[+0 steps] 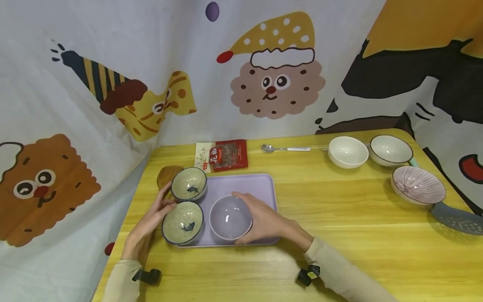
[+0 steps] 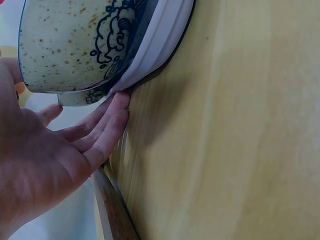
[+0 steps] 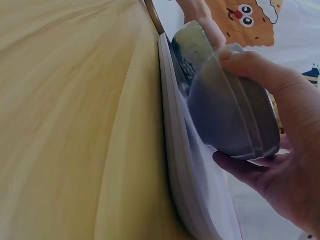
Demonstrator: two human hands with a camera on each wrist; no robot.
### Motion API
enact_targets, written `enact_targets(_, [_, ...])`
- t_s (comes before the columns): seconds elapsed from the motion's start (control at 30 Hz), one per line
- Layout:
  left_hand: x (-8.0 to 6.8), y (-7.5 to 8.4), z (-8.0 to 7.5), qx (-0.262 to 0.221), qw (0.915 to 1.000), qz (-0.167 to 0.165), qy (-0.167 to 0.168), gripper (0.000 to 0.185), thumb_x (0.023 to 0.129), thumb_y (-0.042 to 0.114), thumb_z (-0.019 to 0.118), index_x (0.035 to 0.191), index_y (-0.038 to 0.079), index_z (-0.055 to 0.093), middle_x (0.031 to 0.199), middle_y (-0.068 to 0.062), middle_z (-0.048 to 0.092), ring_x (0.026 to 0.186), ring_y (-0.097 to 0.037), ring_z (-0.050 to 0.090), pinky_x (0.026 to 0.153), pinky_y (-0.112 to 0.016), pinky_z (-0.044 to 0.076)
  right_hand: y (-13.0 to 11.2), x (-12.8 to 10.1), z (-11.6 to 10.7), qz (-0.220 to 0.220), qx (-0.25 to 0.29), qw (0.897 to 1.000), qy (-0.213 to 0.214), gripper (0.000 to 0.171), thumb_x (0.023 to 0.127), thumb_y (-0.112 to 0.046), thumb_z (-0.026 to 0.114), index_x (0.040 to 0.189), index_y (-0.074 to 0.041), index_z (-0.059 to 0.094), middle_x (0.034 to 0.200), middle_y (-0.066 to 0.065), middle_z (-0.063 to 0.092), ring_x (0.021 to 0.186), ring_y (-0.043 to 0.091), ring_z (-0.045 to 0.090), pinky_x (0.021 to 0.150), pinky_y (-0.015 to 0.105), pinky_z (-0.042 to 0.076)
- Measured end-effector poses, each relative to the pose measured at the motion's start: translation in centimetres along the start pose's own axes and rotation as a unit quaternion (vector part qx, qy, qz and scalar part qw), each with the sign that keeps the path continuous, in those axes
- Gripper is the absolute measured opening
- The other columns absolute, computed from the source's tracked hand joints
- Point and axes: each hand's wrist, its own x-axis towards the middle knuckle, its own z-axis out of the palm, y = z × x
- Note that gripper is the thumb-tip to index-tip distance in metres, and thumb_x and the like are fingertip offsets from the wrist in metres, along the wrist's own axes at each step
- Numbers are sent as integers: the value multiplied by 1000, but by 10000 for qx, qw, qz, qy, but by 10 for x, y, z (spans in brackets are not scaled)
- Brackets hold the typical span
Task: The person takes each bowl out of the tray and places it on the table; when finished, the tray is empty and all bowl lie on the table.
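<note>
A lavender tray carries two speckled bowls with dark blue rims and fish motifs, one farther bowl and one nearer bowl, side by side at its left end. My left hand is beside them, its thumb near the nearer bowl's rim. In the left wrist view its extended fingers touch the tray's edge under the bowls. My right hand grips a lavender bowl from the right, thumb at the near side and fingers at the far side. That bowl is over the tray's middle, next to the speckled ones.
Behind the tray are a red spice packet and a spoon. A wooden utensil lies left. At right stand a white bowl, a dark-rimmed bowl, a striped bowl and a grey slotted utensil.
</note>
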Motion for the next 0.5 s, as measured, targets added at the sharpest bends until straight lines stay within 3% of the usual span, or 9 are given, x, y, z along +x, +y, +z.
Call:
enact_targets(0.3, [0,-1,1,6,10000,50,3,73,107,15,47,165,17,3,132,-29,60,110,0,56,98,-23,43,9,-20,-20,377,405,9961,690,130,53,-36,100,159,-13,30,153,8,47,134,30,52,104,56,47])
enact_targets(0.5, [-1,-2,-1,-13,10000,80,-12,73,107,15,47,165,19,2,133,-29,58,112,-1,55,101,-30,42,15,-33,-36,460,444,9915,1130,128,55,-36,100,160,-18,29,152,10,49,132,33,54,102,57,48])
